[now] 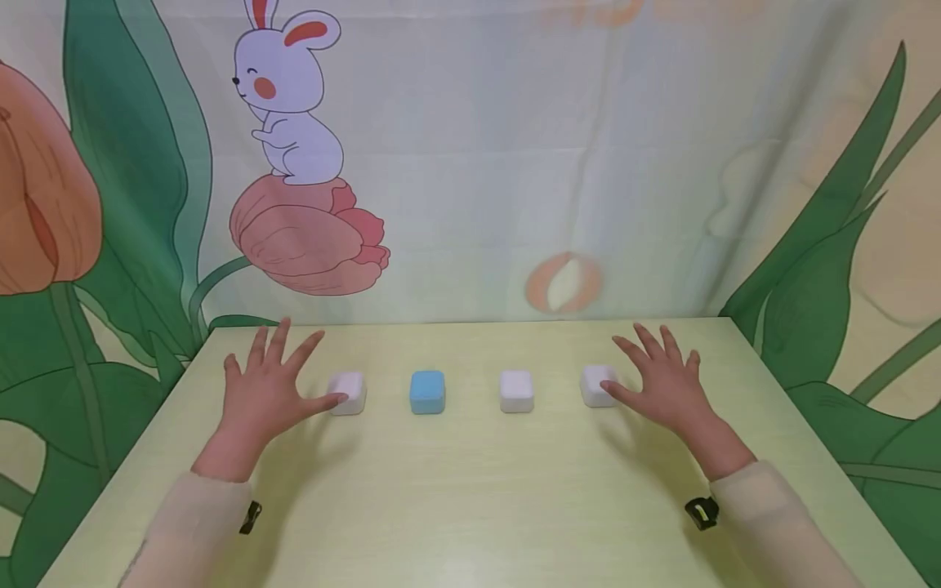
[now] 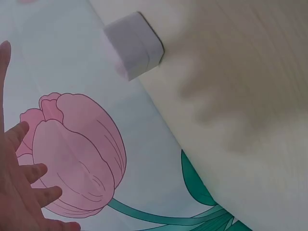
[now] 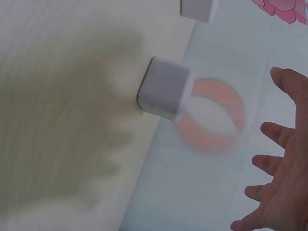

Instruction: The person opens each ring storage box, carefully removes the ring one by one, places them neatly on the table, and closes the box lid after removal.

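Four would exceed a plain tally, so several small rounded blocks stand in a row on the table. At the row's left end is a pale block, also a pale block in the left wrist view. My left hand hovers beside it, fingers spread, thumb overlapping its edge in the head view. A blue block and another pale block are in the middle. My right hand is spread over the right-end pale block, its thumb in front of it. Both hands hold nothing.
The light wooden table ends at a printed curtain with a rabbit and flowers. Dark straps or clips show at the left cuff and the right cuff. Hand shadows fall on the tabletop.
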A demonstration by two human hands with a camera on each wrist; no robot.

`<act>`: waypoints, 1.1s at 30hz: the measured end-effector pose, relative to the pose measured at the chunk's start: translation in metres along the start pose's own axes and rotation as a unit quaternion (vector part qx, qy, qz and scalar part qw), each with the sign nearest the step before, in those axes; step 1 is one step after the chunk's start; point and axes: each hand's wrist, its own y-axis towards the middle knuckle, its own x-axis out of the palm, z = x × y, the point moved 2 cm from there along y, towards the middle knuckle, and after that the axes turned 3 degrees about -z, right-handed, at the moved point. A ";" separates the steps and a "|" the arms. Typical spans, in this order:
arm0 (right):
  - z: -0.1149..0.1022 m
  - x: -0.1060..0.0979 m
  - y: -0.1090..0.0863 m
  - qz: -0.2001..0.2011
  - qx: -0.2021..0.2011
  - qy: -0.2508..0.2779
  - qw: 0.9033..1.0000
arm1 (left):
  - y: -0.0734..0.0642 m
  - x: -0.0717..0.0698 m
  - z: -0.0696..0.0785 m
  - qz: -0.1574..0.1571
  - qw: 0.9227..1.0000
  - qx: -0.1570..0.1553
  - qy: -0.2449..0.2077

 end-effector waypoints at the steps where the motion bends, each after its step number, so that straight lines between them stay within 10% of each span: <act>1: 0.000 0.001 -0.001 0.005 -0.001 0.000 1.000 | -0.001 0.001 0.000 0.001 1.000 0.000 0.000; 33: 0.008 0.025 -0.025 0.099 -0.027 0.069 0.992 | -0.032 0.020 0.018 0.022 0.994 -0.005 -0.108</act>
